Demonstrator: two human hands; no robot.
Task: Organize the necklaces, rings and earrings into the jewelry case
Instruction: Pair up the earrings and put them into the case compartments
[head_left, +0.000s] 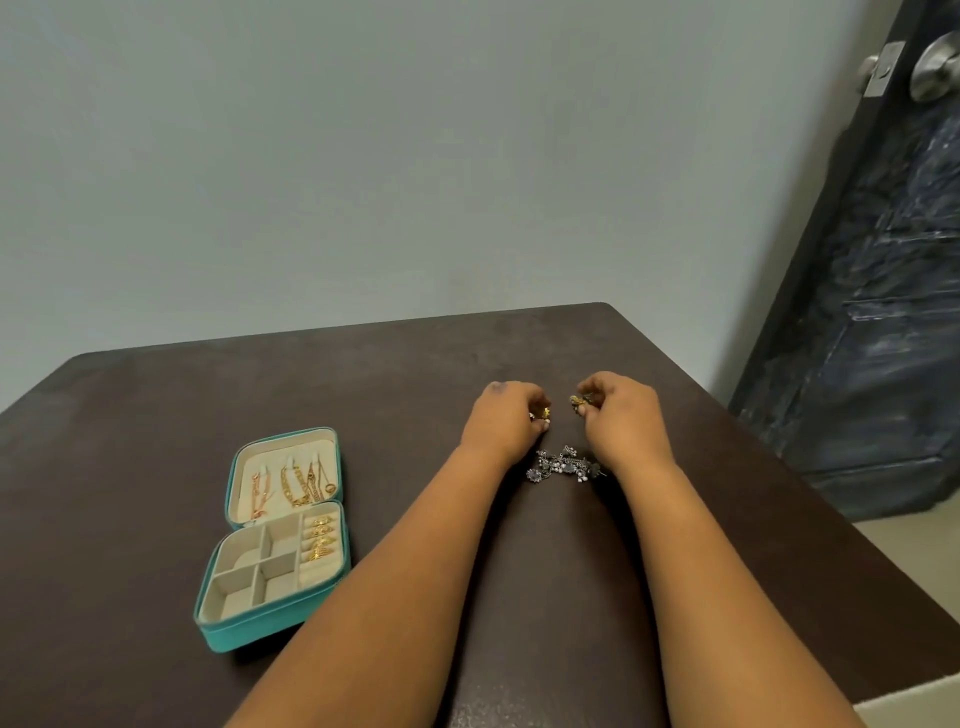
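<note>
Hands work near the table's far right corner, fingers curled. Left hand pinches a small gold earring; right hand pinches another gold piece. Silver earrings lie in a heap just nearer, between the wrists. Case sits open toward the left edge — necklaces in its lid, rings in the right-hand slots.

Both hands reach out over the dark table. The left hand pinches a small gold earring; the right hand pinches another gold piece. Silver earrings lie just below both grips, and the open teal case sits well left.
</note>
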